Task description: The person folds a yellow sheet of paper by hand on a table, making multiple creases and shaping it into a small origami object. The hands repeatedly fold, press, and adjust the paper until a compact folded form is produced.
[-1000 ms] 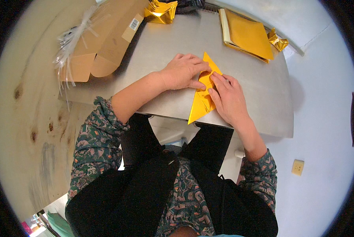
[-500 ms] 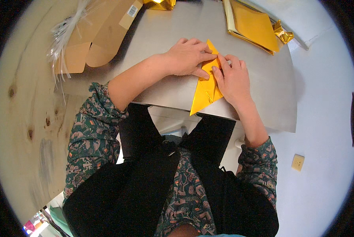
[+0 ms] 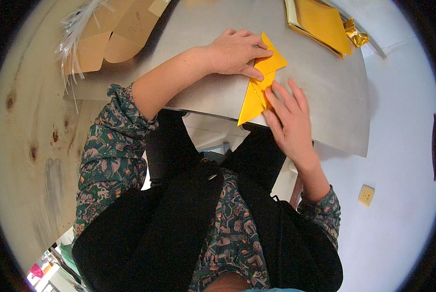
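Labels: the cardboard box [image 3: 123, 34] at far left carries a pale label [image 3: 158, 7], cut off by the picture's edge, and faint marks on one panel. Neither is legible.

Workpiece: the folded gold paper [image 3: 272, 60] lies on the metal surface [image 3: 334, 107], right of centre, between both hands. Its long axis runs near to far, leaning slightly right at the far end. One sharp tip points near and reaches the surface's near edge; another points far; a side corner points right.

Left grip [image 3: 235, 52]: open, thumb and fingertips apart, resting on the paper's far left portion. Right grip [image 3: 292, 124]: open, fingers spread, fingertips at the paper's right edge.

Surroundings: translucent strips [image 3: 74, 36] hang beside the box. A gold sheet stack [image 3: 320, 27] lies far right, next to a shiny gold piece [image 3: 356, 34].
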The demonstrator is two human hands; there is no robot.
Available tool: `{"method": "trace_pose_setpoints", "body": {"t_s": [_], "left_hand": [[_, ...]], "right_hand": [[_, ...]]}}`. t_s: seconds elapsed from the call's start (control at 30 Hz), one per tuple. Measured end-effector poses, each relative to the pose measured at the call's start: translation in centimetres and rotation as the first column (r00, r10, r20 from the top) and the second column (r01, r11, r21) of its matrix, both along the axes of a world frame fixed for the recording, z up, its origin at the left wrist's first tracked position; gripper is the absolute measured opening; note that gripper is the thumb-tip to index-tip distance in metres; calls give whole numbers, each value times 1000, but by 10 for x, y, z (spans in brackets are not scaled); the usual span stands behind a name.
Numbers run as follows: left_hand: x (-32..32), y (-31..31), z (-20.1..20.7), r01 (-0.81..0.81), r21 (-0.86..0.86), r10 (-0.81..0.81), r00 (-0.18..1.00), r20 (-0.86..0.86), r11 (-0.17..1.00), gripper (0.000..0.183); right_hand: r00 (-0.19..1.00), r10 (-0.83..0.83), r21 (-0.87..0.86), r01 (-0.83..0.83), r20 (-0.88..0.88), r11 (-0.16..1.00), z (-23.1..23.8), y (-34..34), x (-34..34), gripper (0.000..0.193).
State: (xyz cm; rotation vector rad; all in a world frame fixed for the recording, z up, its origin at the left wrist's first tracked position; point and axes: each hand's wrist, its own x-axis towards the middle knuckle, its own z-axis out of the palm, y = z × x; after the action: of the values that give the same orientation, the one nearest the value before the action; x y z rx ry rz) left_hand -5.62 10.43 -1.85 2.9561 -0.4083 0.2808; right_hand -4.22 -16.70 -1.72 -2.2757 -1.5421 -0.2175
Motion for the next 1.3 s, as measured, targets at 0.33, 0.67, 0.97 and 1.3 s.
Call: {"method": "trace_pose_setpoints", "body": {"t_s": [0.33, 0.67, 0.97, 1.3], "left_hand": [[-35, -14, -5, 75, -80, -67, 994, 88, 994, 82], [-41, -14, 3, 90, -133, -92, 996, -12, 987, 102], [-41, -18, 6, 64, -92, -70, 995, -71, 994, 108], [-43, -13, 4, 88, -54, -92, 994, -63, 995, 87]], "right_hand": [[996, 21, 165, -6, -91, 986, -10, -19, -30, 50], [994, -43, 208, 64, -102, 976, -9, -16, -31, 39], [972, -63, 228, 116, -227, 967, 1, -8, -19, 15], [889, -96, -12, 102, -447, 995, 21, 10, 9, 27]]}}
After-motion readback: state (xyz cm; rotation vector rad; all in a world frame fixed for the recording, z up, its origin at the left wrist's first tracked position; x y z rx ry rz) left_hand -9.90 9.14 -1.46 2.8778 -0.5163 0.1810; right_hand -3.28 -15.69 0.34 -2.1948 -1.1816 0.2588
